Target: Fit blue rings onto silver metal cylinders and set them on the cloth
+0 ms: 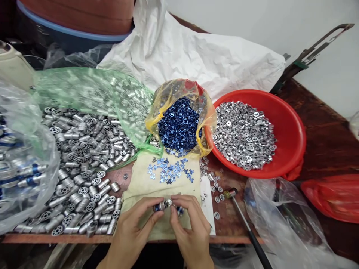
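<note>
Over the cloth at the table's front edge, my left hand point(131, 226) pinches a small silver metal cylinder with a blue band point(160, 206) between thumb and fingers. My right hand point(193, 228) faces it closely, its fingers closed around a blue-and-silver metal part point(179, 211), mostly hidden by the fingers. A small shiny silver piece point(169, 202) shows between the two hands; which hand bears it I cannot tell. Just beyond them, several flat blue three-armed pieces point(171, 170) lie scattered on the pale cloth point(137, 190).
Silver cylinders point(81, 179) are heaped at left, partly under a green bag point(84, 87). A yellow bag point(153, 116) holds blue rings point(179, 125). The red basin point(291, 130) contains small silver discs point(246, 134). A hammer with a black grip point(256, 243) lies at right.
</note>
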A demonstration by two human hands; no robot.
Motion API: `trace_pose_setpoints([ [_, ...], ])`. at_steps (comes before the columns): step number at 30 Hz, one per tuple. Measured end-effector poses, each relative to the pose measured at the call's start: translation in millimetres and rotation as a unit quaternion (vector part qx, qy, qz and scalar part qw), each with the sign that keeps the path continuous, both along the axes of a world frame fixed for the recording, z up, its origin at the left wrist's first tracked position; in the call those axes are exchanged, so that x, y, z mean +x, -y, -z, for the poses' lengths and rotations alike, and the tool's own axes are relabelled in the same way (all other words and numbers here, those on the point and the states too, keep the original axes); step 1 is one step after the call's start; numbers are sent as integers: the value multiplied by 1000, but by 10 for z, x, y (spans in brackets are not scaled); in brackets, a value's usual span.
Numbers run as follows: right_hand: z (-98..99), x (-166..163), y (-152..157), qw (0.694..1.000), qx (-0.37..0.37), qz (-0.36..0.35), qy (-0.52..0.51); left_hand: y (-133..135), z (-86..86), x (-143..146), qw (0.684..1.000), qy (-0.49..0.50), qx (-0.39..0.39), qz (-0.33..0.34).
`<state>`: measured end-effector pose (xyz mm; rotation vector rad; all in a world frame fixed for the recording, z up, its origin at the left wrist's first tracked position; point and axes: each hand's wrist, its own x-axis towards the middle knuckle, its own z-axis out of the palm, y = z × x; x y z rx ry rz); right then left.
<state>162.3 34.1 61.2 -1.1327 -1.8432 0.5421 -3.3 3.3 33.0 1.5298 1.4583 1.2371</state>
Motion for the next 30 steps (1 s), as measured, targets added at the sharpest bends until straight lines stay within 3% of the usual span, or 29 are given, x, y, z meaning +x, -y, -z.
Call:
trace_pose_setpoints([
  [9, -57, -83, 32, 999, 45, 7, 28, 5, -38, 67, 990, -47, 128, -28],
  [12, -73, -68, 39, 997, 63, 1, 43, 4, -57, 64, 990, -38, 130, -37],
  [15, -81, -41, 48, 995, 70, -23, 61, -1, -60, 34, 997, -1, 70, -40],
  [18, -52, -37, 85, 992, 49, -54, 107, 12, -61, 44, 996, 72, -43, -37],
  [21, 31, -23, 145, 981, 72, -58, 168, 70, -84, 126, 977, 158, -142, -1],
  [23, 109, 58, 166, 978, 103, -49, 174, 108, -99, 155, 970, 165, -171, 46],
  [25, 193, 229, 150, 981, 107, -27, 162, 92, -98, 78, 982, 91, -149, 68],
  [27, 266, 463, 96, 982, 79, 22, 169, -20, -78, -145, 995, -63, -72, 14],
  [29, 300, 680, 18, 978, 29, 56, 200, -218, -61, -468, 964, -253, -3, -85],
  [30, 295, 753, -31, 974, 4, 59, 218, -332, -61, -634, 931, -352, -21, -92],
])
